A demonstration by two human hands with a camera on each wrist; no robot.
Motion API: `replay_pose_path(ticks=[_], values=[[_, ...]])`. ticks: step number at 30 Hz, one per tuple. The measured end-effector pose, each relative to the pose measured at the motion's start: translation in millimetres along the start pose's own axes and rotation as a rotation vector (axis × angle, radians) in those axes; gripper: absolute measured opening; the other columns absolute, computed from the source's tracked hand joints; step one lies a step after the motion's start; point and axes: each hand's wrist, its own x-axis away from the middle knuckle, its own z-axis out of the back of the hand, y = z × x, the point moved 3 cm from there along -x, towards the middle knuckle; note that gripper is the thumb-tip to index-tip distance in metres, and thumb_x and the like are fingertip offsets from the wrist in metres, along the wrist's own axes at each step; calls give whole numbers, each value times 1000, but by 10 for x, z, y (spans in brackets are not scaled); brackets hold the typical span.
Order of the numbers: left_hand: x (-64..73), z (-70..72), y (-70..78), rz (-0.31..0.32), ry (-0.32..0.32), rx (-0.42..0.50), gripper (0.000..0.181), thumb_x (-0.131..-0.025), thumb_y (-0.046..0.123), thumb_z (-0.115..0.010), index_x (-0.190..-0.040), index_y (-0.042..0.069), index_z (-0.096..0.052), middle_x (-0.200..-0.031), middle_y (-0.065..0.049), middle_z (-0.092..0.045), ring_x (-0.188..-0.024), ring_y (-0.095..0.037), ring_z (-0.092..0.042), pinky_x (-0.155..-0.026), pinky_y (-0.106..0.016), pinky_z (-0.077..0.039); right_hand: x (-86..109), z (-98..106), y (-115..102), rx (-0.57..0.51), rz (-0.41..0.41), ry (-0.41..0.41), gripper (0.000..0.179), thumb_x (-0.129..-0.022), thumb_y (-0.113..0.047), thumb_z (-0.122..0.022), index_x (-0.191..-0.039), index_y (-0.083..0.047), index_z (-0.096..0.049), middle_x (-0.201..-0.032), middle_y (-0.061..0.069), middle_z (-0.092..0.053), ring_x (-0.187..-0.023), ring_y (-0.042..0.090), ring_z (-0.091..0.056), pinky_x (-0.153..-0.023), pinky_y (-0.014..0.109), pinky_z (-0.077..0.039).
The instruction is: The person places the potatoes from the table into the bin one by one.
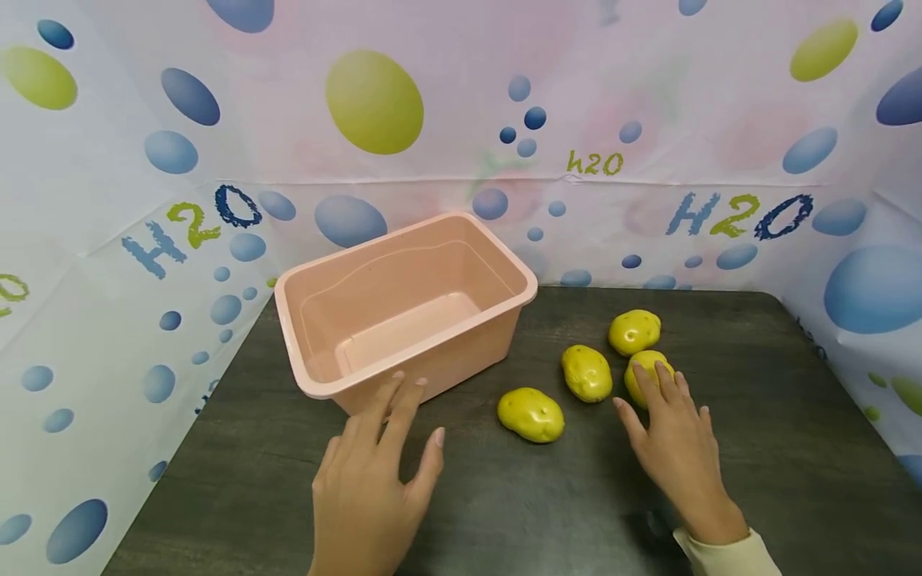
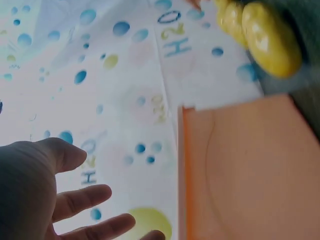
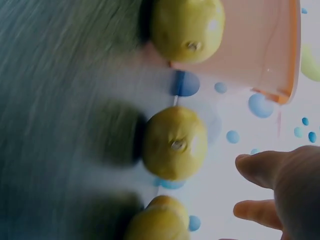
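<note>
My left hand (image 1: pixel 378 480) hovers in front of the pink plastic tub (image 1: pixel 425 364), fingers extended and overlapping its near wall in the head view; it holds nothing. In the left wrist view its thumb and fingers are spread beside the tub (image 2: pixel 250 165). My right hand (image 1: pixel 677 448) reaches over the nearest right-hand yellow potato (image 1: pixel 639 382), its fingers loosely straight and partly covering it. Another potato (image 1: pixel 635 332) lies just behind that one. To the left are a third potato (image 1: pixel 587 374) and one closer to the front (image 1: pixel 531 415).
The tub stands tilted toward the back left of the dark tabletop (image 1: pixel 238 472), and its visible floor is bare. A white sheet (image 1: pixel 461 96) printed with bubbles and "H2O" lettering walls off the back and both sides.
</note>
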Motion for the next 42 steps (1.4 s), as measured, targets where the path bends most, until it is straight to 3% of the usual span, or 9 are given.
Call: replay_pose_path(ticks=[7, 12, 15, 21, 26, 32, 37, 40, 42], values=[[-15, 130, -316, 22, 101, 48, 44, -95, 36, -67, -136, 20, -69, -141, -7, -66, -105, -33, -67, -67, -47, -52, -15, -17, 202, -63, 35, 141, 64, -96, -22, -76, -149, 4, -52, -152, 38, -46, -134, 62, -46, -93, 80, -44], [3, 134, -582, 71, 91, 123, 48, -89, 20, -76, -135, 15, -68, -145, -12, -61, -120, -41, -57, -85, -54, -47, -45, -27, 332, -150, 61, 242, 63, -90, -11, -81, -144, 7, -55, -145, 39, -51, -123, 61, -53, -90, 76, -47], [7, 111, -726, 83, 95, 156, 48, -90, 21, -75, -136, 13, -67, -149, -14, -58, -128, -44, -51, -89, -54, -40, -82, -49, 401, -175, 52, 241, 64, -90, -11, -82, -145, 8, -54, -145, 40, -50, -124, 62, -51, -93, 77, -45], [3, 10, -957, 90, 127, 180, 53, -103, 48, -58, -142, 13, -63, -155, -18, -51, -135, -49, -45, -84, -55, -35, -148, -114, 511, -217, 14, 149, 67, -96, -21, -77, -150, 7, -48, -149, 41, -42, -132, 63, -43, -100, 80, -38], [-38, -85, -1147, 155, 106, 257, 54, -92, 26, -73, -144, 15, -62, -162, -18, -44, -139, -54, -40, -90, -67, -35, -209, -138, 547, -240, 22, 144, 68, -97, -23, -77, -151, 6, -47, -151, 41, -41, -134, 63, -41, -101, 79, -37], [-70, -192, -1325, 232, 52, 455, 59, -89, 10, -75, -146, 15, -60, -168, -14, -34, -146, -49, -36, -104, -80, -34, -293, -140, 542, -244, 60, 139, 69, -95, -24, -79, -149, 5, -49, -150, 40, -42, -132, 61, -43, -98, 76, -40], [-67, -260, -1411, 244, 49, 564, 61, -87, 3, -75, -145, 13, -61, -170, -9, -30, -144, -41, -38, -103, -73, -35, -348, -138, 533, -247, 80, 115, 70, -93, -23, -80, -149, 6, -49, -150, 41, -41, -129, 61, -44, -94, 75, -42], [-57, -307, -1447, 226, 66, 590, 62, -85, 1, -75, -144, 11, -62, -172, -8, -27, -142, -23, -42, -110, -47, -39, -374, -141, 539, -243, 76, 89, 72, -94, -25, -79, -150, 6, -48, -150, 42, -40, -129, 62, -44, -95, 76, -41], [-47, -340, -1467, 214, 77, 599, 60, -87, 4, -76, -145, 10, -61, -173, -7, -25, -138, -11, -44, -104, -31, -39, -390, -142, 546, -237, 72, 75, 72, -94, -26, -79, -150, 6, -47, -151, 42, -40, -129, 62, -43, -96, 77, -41]])
